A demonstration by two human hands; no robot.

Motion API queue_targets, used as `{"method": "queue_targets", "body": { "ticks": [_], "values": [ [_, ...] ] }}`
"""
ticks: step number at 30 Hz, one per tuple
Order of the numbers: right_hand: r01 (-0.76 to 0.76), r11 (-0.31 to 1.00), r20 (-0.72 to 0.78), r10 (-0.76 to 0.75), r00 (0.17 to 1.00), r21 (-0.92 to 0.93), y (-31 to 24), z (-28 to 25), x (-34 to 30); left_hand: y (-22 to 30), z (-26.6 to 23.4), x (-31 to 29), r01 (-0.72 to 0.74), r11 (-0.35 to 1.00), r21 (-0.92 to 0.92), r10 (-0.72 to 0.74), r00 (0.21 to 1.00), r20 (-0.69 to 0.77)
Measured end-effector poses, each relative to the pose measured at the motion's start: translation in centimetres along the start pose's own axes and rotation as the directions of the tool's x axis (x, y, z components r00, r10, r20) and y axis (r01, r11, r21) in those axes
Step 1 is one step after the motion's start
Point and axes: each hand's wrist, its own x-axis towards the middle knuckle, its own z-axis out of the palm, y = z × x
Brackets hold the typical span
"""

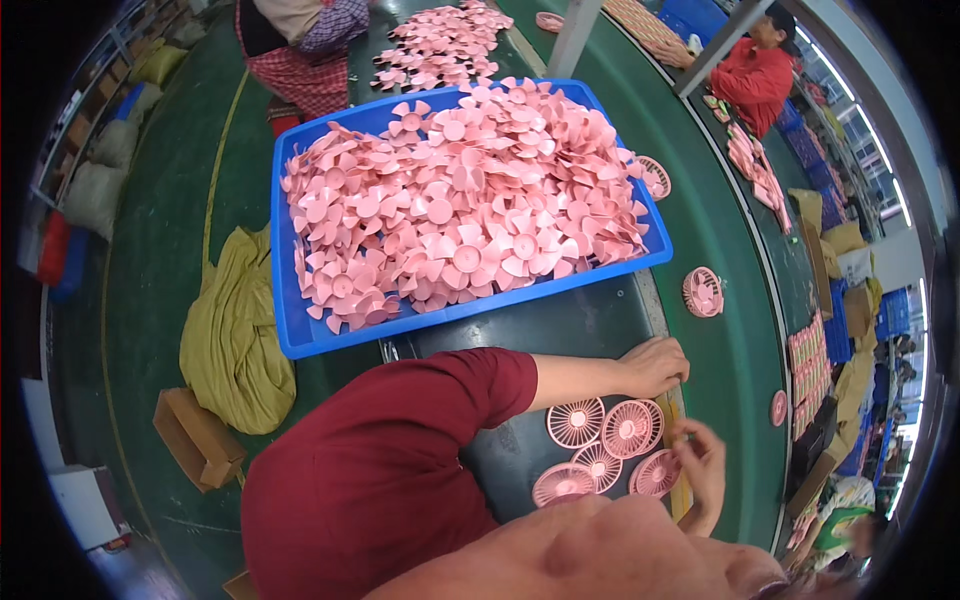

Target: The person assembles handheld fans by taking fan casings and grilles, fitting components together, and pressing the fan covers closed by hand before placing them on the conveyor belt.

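Observation:
My left hand [655, 367] reaches across from the left in a maroon sleeve. It rests at the right edge of the dark work surface [505, 455], with its fingers curled down and whatever they hold hidden. Below it, my right hand [703, 463] has loosely bent fingers, somewhat apart, with nothing visible between them. That hand is beside a round pink fan grille [656, 473]. More pink slotted grilles lie close by: one at the upper left [575, 423], an overlapping pair [628, 429], and others nearer me [563, 484].
Beyond my arm stands a blue tray [470, 303] heaped with pink fan blades [465, 200]. A green belt [735, 370] along the right carries stacked pink grilles [703, 292]. A yellow-green sack [235, 340] and cardboard box [197, 440] lie left. A person in red [755, 85] works across.

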Motion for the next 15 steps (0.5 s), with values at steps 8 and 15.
{"method": "queue_targets", "body": {
  "ticks": [8,15],
  "values": [
    [0.042,0.990,-0.642,-0.121,0.757,-0.137,12.5,-10.8,8.7,-0.3,-1.0,1.4,0.030,0.998,0.050,-0.032,0.999,0.037],
    [-0.310,0.711,-0.751,-0.459,0.475,-0.631,19.8,-18.7,12.3,0.5,-0.2,1.7,0.005,0.997,0.081,-0.015,0.993,0.117]
  ]
}}
